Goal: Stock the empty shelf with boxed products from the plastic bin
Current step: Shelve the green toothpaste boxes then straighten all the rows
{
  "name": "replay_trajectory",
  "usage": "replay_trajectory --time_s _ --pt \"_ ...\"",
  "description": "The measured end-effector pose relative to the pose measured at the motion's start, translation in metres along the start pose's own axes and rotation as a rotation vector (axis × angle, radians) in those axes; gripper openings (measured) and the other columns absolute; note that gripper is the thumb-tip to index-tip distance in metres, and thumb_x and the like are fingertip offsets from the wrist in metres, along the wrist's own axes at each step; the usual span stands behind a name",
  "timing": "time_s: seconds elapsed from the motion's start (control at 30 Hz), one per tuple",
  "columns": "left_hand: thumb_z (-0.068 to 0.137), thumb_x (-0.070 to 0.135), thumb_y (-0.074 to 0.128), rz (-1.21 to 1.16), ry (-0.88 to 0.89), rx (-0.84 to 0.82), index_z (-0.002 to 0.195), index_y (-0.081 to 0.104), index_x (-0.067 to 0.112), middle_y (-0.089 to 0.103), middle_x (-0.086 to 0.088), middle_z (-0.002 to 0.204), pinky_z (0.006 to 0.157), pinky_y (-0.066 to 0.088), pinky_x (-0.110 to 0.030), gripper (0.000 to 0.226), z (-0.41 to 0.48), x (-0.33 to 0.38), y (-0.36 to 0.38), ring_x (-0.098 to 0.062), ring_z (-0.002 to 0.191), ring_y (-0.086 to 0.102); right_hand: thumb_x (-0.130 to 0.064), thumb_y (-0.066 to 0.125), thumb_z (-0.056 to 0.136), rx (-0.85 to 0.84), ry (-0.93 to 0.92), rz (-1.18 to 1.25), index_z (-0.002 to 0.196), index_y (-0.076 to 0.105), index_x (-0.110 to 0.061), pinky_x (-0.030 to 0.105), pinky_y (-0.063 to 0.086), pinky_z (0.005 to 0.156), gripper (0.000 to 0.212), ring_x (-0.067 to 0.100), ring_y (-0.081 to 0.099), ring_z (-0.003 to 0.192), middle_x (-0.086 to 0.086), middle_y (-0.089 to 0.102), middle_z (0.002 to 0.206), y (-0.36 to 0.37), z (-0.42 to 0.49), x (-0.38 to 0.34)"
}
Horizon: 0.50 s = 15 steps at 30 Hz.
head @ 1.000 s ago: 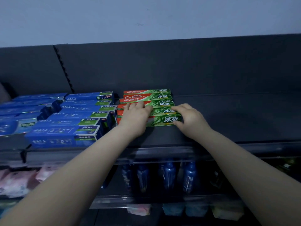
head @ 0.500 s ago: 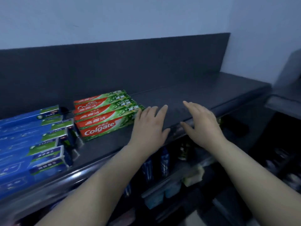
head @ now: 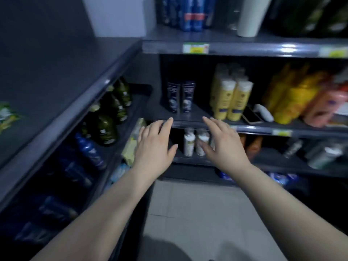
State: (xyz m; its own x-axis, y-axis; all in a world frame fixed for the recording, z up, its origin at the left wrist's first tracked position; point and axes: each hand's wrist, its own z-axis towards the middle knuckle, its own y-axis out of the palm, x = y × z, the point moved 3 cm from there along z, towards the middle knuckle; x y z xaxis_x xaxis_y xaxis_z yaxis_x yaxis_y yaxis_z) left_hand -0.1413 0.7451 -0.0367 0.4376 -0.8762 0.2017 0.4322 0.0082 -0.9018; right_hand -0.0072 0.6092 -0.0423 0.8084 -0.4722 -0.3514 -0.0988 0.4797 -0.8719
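Two bare hands are hanging in mid-air at the centre of the view, both palm-down and holding nothing. The left hand [head: 154, 146] is showing straight fingers [head: 166, 125] loosely spread, thumb out toward the right. The right hand [head: 224, 146] is mirroring it just beside, fingers relaxed and slightly fanned, the two hands apart. Whether any fingertip is touching the shelf edge behind them cannot be told.

Just past the left hand, a pale yellow pack [head: 131, 146] is leaning at the end of a lower tier. Beyond the right hand, small white bottles [head: 195, 142] are standing on a lower board of the facing rack, with two dark tubes [head: 180, 97] and cream-yellow bottles [head: 231, 97] standing near the front edge of the board above. Orange and yellow bottles [head: 293, 95] are crowding that board's right end, blurred.

Along the left side, the dark top shelf [head: 56, 68] is running toward the far corner, mostly bare. A green boxed product [head: 6, 117], blurred, is lying on it at the frame's left edge, well apart from both hands. Under that shelf's front edge, dark green bottles [head: 109, 117] and blue bottles [head: 90, 149] are standing in rows.

Grey floor tiles [head: 197, 204] are showing between the forearms.
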Motion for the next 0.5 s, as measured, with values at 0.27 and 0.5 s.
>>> replay_trajectory --time_s 0.27,0.5 --pt "0.076 0.033 0.069 -0.19 0.383 -0.135 0.14 0.041 0.015 0.052 -0.01 0.13 0.105 0.034 -0.045 0.072 -0.019 0.168 0.052 -0.032 0.118 0.05 -0.036 0.058 0.077 0.1 0.362 -0.113 0.14 0.044 -0.013 0.046 0.038 0.105 0.068 0.035 0.046 0.127 0.015 0.049 0.139 -0.075 -0.152 0.104" --pt "0.075 0.034 0.07 -0.327 0.681 -0.227 0.139 0.041 0.014 0.053 -0.01 0.127 0.102 0.036 -0.047 0.073 -0.091 0.339 0.071 -0.033 0.114 0.052 -0.037 0.058 0.075 0.168 0.662 -0.24 0.14 0.044 -0.014 0.044 0.038 0.106 0.07 0.036 0.048 0.125 0.016 0.05 0.138 -0.158 -0.315 0.169"
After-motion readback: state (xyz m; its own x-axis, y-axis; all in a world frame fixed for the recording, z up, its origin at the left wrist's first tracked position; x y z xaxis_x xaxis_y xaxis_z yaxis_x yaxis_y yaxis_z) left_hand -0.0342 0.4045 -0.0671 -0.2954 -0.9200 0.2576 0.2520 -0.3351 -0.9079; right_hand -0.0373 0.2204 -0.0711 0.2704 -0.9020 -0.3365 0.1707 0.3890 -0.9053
